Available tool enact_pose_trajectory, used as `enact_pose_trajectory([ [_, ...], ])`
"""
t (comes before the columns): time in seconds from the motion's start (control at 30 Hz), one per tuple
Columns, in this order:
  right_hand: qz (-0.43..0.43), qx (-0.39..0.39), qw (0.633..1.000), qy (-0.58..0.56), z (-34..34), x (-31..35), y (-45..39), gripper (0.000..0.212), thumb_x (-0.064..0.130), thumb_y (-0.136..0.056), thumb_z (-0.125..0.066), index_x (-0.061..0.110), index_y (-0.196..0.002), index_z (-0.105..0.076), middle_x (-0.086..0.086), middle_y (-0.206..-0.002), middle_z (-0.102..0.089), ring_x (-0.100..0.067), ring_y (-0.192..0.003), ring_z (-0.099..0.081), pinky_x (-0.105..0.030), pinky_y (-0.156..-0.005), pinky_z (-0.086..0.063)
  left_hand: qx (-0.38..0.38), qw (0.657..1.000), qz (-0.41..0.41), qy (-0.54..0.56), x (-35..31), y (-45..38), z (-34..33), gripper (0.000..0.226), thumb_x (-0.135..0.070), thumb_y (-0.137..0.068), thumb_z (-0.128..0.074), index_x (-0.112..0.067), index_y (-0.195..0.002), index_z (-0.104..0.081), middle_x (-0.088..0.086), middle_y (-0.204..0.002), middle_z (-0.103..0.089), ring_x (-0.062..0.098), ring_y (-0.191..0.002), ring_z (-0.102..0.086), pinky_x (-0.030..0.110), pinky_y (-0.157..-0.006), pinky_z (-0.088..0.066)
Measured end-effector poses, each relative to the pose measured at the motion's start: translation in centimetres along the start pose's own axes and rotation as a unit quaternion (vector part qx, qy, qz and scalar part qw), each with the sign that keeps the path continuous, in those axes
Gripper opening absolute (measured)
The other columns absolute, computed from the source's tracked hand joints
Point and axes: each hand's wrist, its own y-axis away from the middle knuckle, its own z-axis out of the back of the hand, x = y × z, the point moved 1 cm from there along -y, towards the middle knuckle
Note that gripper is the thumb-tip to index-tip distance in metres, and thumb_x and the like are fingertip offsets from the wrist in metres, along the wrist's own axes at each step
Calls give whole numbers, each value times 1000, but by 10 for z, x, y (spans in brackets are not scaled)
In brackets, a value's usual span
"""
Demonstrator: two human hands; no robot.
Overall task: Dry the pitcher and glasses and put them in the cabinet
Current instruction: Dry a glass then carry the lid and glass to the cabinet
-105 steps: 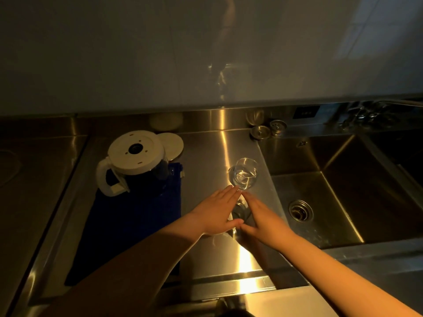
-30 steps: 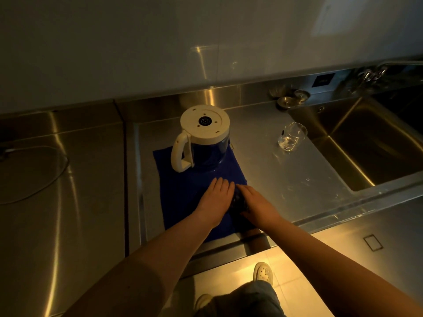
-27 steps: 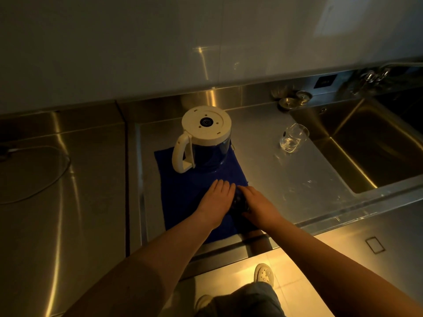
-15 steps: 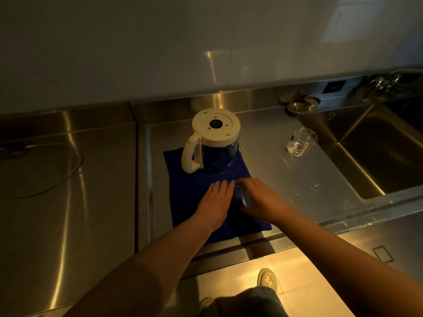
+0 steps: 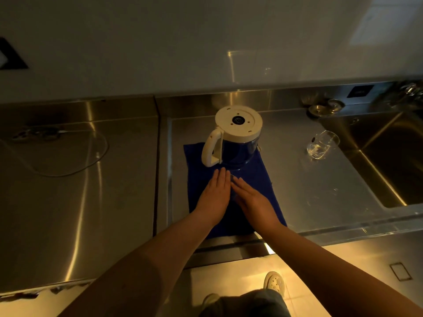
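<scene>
Both hands have moved from the steel beside the sink onto the dark blue rectangular drying cloth (image 5: 256, 179), bringing a small clear drinking glass (image 5: 232, 179) with them. Left hand (image 5: 214, 195) and right hand (image 5: 254, 200) now lie side by side at the middle of the cloth, fingers (image 5: 219, 179) straight and held together, flanking the glass so that only a sliver of it shows between them; whether it stands upright or lies on its side cannot be told. The inverted clear pitcher with white base and handle (image 5: 235, 138) stands on the cloth's far edge, just beyond the fingertips. A second clear glass (image 5: 322, 145) sits on the stainless steel counter (image 5: 309, 191), well apart to the right, near the rim of the steel sink (image 5: 389, 161).

Step in hand, judged: drying the first glass against the cloth. To do it well, keep light, even pressure from both palms, turn the glass so every side meets fabric, and stay clear of the pitcher, which a forward push could nudge. Wet glass is slippery; a firm grasp should precede any lift toward the cabinet, which is not in view.
</scene>
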Motion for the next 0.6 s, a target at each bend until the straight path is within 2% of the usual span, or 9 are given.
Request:
enact_pose_trajectory([
  [0.1,18,0,1000,15,-1,-1,0,56,5,-89,-57,18,-139,-37,4,-148,-26,-11,-134,-24,-24,-106,-24,3,999,-27,-40,4,3,-1,64,-17,-103,-31,0,-148,11,18,-157,12,30,-146,9,36,-119,-2],
  [0.2,24,8,999,24,-1,-4,2,56,7,-90,-56,19,-140,-35,3,-149,-26,-14,-135,-27,-25,-106,-27,10,998,-30,-49,3,4,0,63,-23,-104,-28,-1,-148,11,17,-157,14,29,-146,11,36,-119,0],
  [0.3,25,9,999,18,-1,-5,2,55,12,-91,-55,19,-142,-33,1,-151,-27,-16,-137,-28,-28,-106,-30,22,998,-24,-46,0,2,1,62,-25,-104,-25,-1,-147,12,17,-157,15,28,-145,12,36,-118,3],
  [0.4,7,12,1000,10,2,-8,1,55,22,-93,-52,21,-143,-30,4,-151,-25,-13,-138,-25,-24,-107,-24,29,998,-27,-42,-5,0,5,61,-27,-104,-23,-1,-148,10,17,-157,14,28,-145,13,36,-115,9],
  [0.5,-6,-5,1000,18,13,-20,3,51,21,-93,-53,20,-140,-35,1,-149,-33,-14,-137,-29,-22,-106,-21,29,996,-58,-57,-14,-9,12,62,-32,-104,-23,-3,-149,9,14,-158,11,26,-146,11,38,-116,7],
  [0.6,-17,-19,999,28,28,-43,8,51,17,-89,-59,17,-137,-42,-2,-144,-40,-18,-133,-36,-27,-107,-29,36,995,-80,-43,-31,-25,18,64,-35,-103,-26,-5,-150,7,12,-159,9,24,-146,9,36,-117,5],
])
